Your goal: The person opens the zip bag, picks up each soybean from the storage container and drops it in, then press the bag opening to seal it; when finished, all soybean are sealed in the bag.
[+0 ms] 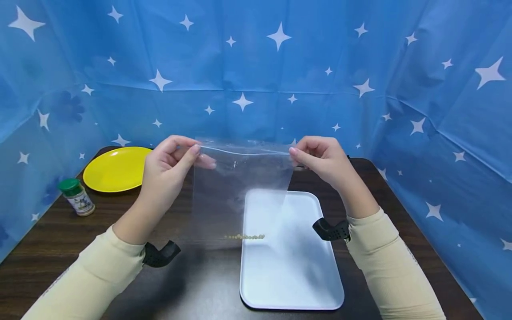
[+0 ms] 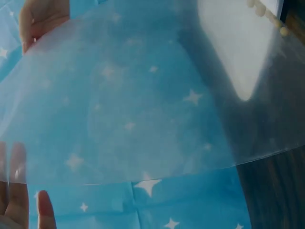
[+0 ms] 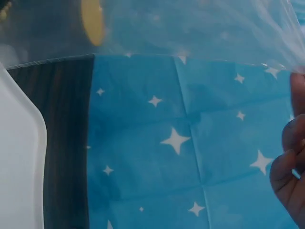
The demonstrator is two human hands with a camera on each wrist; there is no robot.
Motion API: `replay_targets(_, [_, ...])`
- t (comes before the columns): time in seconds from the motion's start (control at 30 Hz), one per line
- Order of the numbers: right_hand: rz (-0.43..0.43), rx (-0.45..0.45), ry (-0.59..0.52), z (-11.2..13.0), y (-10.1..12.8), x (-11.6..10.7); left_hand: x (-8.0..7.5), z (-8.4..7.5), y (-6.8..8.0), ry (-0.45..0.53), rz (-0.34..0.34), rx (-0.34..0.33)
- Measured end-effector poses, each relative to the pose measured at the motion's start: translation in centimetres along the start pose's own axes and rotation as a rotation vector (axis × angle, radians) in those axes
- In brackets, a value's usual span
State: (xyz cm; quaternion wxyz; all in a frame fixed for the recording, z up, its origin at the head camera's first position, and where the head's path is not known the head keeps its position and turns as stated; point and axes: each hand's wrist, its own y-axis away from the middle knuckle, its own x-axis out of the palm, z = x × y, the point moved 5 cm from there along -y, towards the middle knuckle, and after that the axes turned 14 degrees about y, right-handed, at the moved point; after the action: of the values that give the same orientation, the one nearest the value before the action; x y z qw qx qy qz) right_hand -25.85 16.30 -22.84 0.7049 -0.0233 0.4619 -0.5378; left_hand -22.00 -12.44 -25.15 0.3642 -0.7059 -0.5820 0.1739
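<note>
A clear zip bag (image 1: 228, 191) hangs upright between both hands, its white zip strip running across near the top. Small pale yellow round pieces (image 1: 245, 237) lie in a row along its bottom. My left hand (image 1: 168, 164) pinches the bag's upper left corner between thumb and fingers, some fingers showing through the plastic. At the upper right corner, my right hand (image 1: 320, 158) pinches the zip end with thumb and forefinger. In the left wrist view the see-through bag (image 2: 133, 114) spans most of the picture. The right wrist view shows curled right-hand fingers (image 3: 288, 176) by the bag's edge.
A white tray (image 1: 294, 275) lies on the dark wooden table (image 1: 200, 289), partly behind the bag. Back left are a yellow plate (image 1: 116, 171) and a green-capped shaker jar (image 1: 77, 197). Blue star-patterned cloth (image 1: 256, 58) encloses the table at the back and sides.
</note>
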Motion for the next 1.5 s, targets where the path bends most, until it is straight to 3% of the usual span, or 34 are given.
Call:
replay_targets(0.1, [-0.055, -0.037, 0.144, 1.0, 0.0, -0.4, 0.4, 0.3, 0.4, -0.012, -0.015, 0.03])
replay_targets(0.2, [-0.113, -0.131, 0.348, 3.7, -1.0, -0.1, 0.9, 0.3, 0.7, -0.031, -0.028, 0.062])
replay_targets(0.27, [-0.096, -0.212, 0.436, 6.0, -2.2, 1.0, 1.3, 0.4, 0.8, -0.032, -0.025, 0.081])
replay_targets(0.37, [0.02, -0.294, 0.518, 8.6, -4.0, 3.4, 1.9, 0.4, 0.8, -0.027, -0.014, 0.1])
replay_targets(0.53, [0.242, -0.3, 0.539, 10.0, -5.9, 6.4, 2.4, 0.5, 1.1, -0.056, -0.027, 0.097])
replay_targets(0.7, [0.343, -0.277, 0.487, 10.0, -6.6, 7.2, 2.4, 0.3, 1.1, -0.136, -0.041, 0.112])
replay_targets(0.87, [0.346, -0.307, 0.518, 10.5, -6.8, 7.5, 2.3, 0.1, 1.0, -0.213, -0.049, 0.117])
replay_targets(1.13, [0.341, -0.261, 0.636, 10.3, -6.5, 7.4, 2.2, 0.0, 1.1, -0.267, -0.046, 0.126])
replay_targets(1.5, [0.312, -0.293, 0.641, 9.9, -6.4, 7.2, 1.8, -0.5, 1.2, -0.294, -0.048, 0.124])
